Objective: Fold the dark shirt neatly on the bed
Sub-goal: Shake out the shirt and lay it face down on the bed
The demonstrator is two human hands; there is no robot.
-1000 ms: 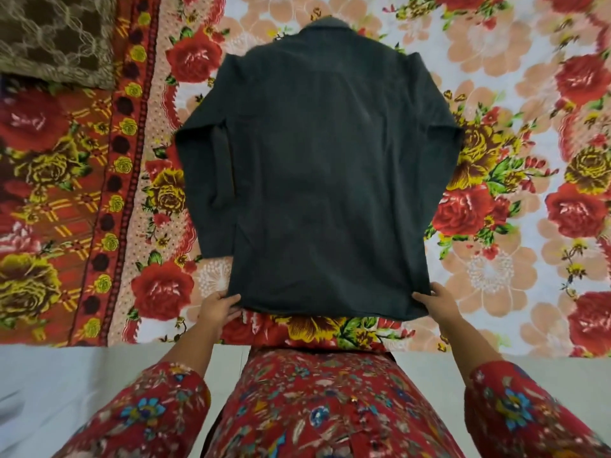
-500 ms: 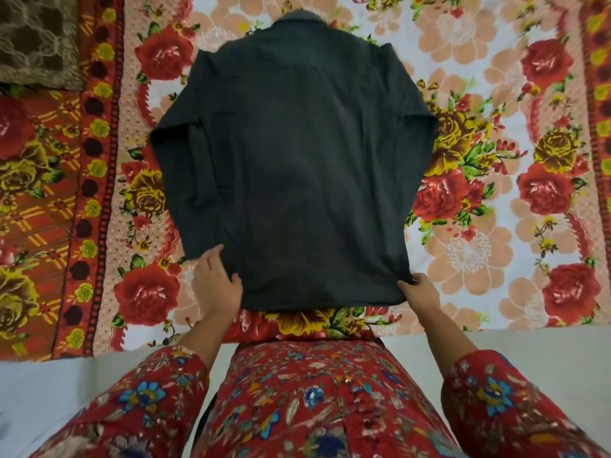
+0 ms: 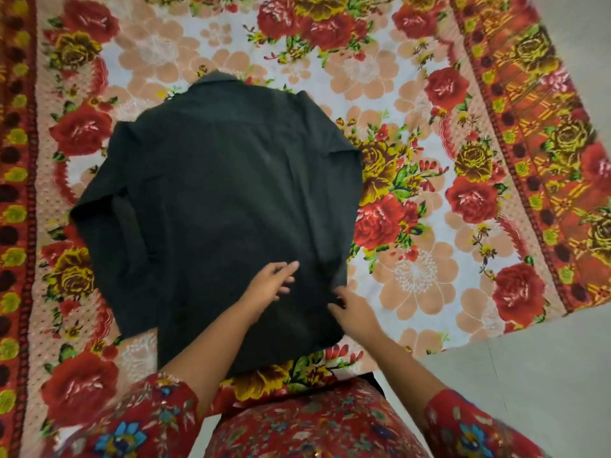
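Dark cloth meets two grips: the left grip point(image 3: 269, 282), fingers spread apart, rests flat on the one dark shirt point(image 3: 211, 200). The right grip point(image 3: 355, 312) touches its right edge; I cannot tell whether it pinches. Shirt lies spread at the near edge of the bed point(image 3: 426, 279).

1 shirt point(image 3: 215, 209), 2 hands point(image 3: 269, 282) point(image 3: 355, 314), 1 bedsheet point(image 3: 413, 77)

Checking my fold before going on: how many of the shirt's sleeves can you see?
2. The left sleeve lies along the dark shirt's left side; the right sleeve runs down its right edge. Their cuffs may be hidden.
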